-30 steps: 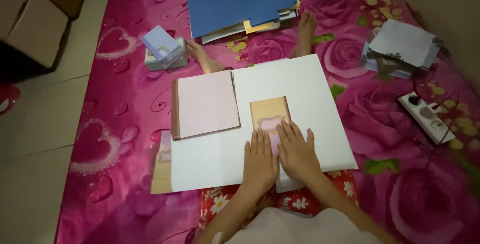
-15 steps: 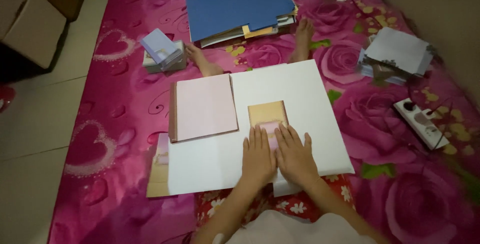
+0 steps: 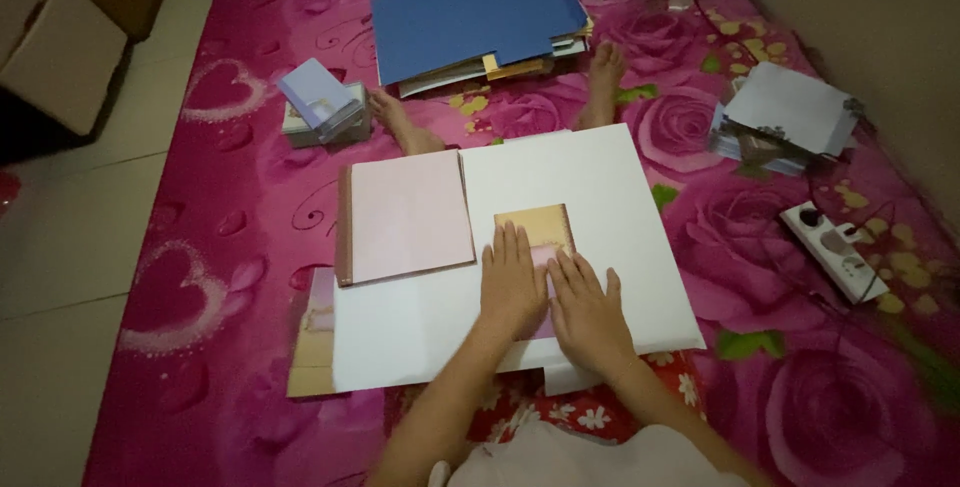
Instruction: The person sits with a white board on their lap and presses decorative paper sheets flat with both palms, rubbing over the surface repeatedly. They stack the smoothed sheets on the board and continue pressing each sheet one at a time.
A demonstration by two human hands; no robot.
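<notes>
- Looking down from the head camera, we saw our left hand (image 3: pixel 512 287) and our right hand (image 3: pixel 587 312) lying flat, side by side and almost touching, with the fingers stretched out and gripping nothing.
- Both hands pressed down on a small card (image 3: pixel 535 225) that was gold at the top and pink lower down; our hands hid its lower part.
- The card lay on a big white board (image 3: pixel 600 187), a little right of the board's middle.
- The board rested over our legs, and our two bare feet (image 3: pixel 605 67) poked out past its far edge.
- A pink book with a brown spine (image 3: pixel 405 215) lay on the left part of the board, just beside the card but not touching it.
- A tan and pink sheet (image 3: pixel 312 332) stuck out from under the board's left near corner.
- A stack of folders with a blue one on top (image 3: pixel 475 7) sat far ahead of us, near our feet.
- A little pale purple box (image 3: pixel 322 102) sat near our left foot.
- A pile of white papers (image 3: pixel 785 117) lay off to the right.
- A white power strip (image 3: pixel 835 250) lay on the right too, well apart from the board.
- Everything sat on a bright pink mat with roses (image 3: pixel 800 367).
- Cardboard boxes (image 3: pixel 60 37) stood at the far left on the tiled floor.
</notes>
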